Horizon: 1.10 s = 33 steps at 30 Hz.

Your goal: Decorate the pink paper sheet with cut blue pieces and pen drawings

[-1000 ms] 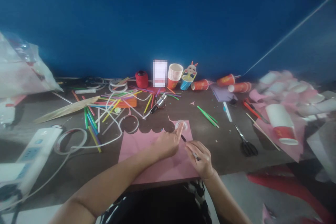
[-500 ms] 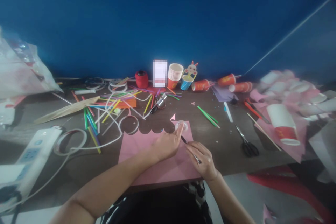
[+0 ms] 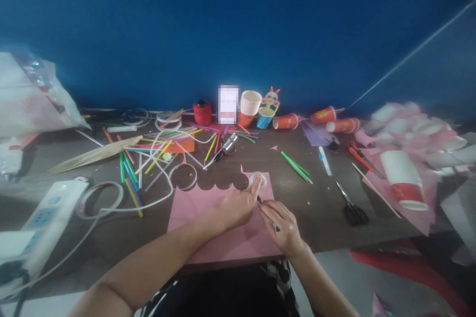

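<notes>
A sheet of pink paper (image 3: 208, 213) with a scalloped far edge lies on the table in front of me. On its far right part rests a small clear round piece (image 3: 258, 178), perhaps a lid or a tape roll; I cannot tell which. The outstretched fingers of my left hand (image 3: 240, 203) press down on it from above, without gripping it. In my right hand (image 3: 284, 225) is a dark pen (image 3: 274, 225), its tip close beside the left fingers at the round piece. A thin pink paper scrap (image 3: 241, 169) sticks up by the far edge.
Scissors (image 3: 353, 210), a red cutter (image 3: 360, 157) and a paper cup (image 3: 405, 178) lie to the right. Colourful straws (image 3: 130, 171), a looping white cable (image 3: 154, 205) and a power strip (image 3: 52, 223) spread leftward. Stacked cups (image 3: 250, 104) stand by the blue wall.
My right hand has shifted slightly left with the pen, whose tip is now nearer the left fingers. The small pink scrap looks narrower and has turned. My left hand has hardly moved.
</notes>
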{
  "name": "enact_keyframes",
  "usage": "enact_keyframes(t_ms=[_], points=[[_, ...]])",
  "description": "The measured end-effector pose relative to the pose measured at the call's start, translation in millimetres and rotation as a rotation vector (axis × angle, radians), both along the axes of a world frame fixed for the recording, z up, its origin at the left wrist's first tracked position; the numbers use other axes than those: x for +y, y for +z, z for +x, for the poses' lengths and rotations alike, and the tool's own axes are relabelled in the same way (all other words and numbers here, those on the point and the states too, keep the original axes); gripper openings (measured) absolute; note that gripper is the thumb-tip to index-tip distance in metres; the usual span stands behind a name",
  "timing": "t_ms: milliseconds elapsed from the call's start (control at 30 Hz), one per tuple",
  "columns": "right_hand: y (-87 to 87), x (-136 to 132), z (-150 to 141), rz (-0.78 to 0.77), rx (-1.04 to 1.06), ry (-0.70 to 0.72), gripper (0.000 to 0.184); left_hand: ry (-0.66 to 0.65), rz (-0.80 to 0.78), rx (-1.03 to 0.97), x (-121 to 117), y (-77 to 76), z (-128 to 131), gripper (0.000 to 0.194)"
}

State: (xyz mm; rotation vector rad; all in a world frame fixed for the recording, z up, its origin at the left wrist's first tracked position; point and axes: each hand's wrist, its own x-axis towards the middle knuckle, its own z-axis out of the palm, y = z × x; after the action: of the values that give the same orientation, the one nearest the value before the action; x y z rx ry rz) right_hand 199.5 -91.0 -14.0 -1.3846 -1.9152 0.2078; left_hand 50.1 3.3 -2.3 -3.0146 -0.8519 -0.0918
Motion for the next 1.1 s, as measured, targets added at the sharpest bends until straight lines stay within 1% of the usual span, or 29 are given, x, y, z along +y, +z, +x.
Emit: enact_keyframes(t_ms=[167, 400, 567, 667, 767, 900, 1000, 1100], points=[[-1.2, 2.3, -0.1, 0.013, -0.006, 0.016, 0.029, -0.030, -0.020, 0.046, -0.5, 6.5, 0.0, 0.068], [-4.1, 0.1, -3.8, -0.065, -0.074, 0.020, 0.030, 0.017, -0.082, 0.026, -0.9, 11.5, 0.4, 0.080], [-5.4, -0.8, -7.5, -0.074, -0.119, -0.005, 0.028, -0.023, -0.060, 0.040, -0.4, 7.4, -1.6, 0.078], [-6.7, -0.9, -8.3, -0.087, -0.130, -0.003, 0.028, -0.006, -0.056, 0.044, -0.5, 2.4, -2.4, 0.075], [-8.2, -0.8, -8.6, -0.104, -0.122, 0.005, 0.030, -0.004, -0.052, 0.028, -0.5, 0.0, -3.2, 0.075], [-8.6, 0.8, -8.5, -0.140, -0.096, 0.014, 0.031, 0.004, -0.048, 0.008, -0.7, 1.0, -3.7, 0.074], [-6.8, 0.7, -6.4, -0.123, -0.039, 0.020, 0.032, 0.005, -0.032, 0.004, -1.0, 2.8, -3.3, 0.070], [-4.3, -5.6, -0.7, -0.081, 0.030, 0.022, 0.033, -0.023, -0.027, 0.037, -1.3, 4.5, -3.1, 0.072]])
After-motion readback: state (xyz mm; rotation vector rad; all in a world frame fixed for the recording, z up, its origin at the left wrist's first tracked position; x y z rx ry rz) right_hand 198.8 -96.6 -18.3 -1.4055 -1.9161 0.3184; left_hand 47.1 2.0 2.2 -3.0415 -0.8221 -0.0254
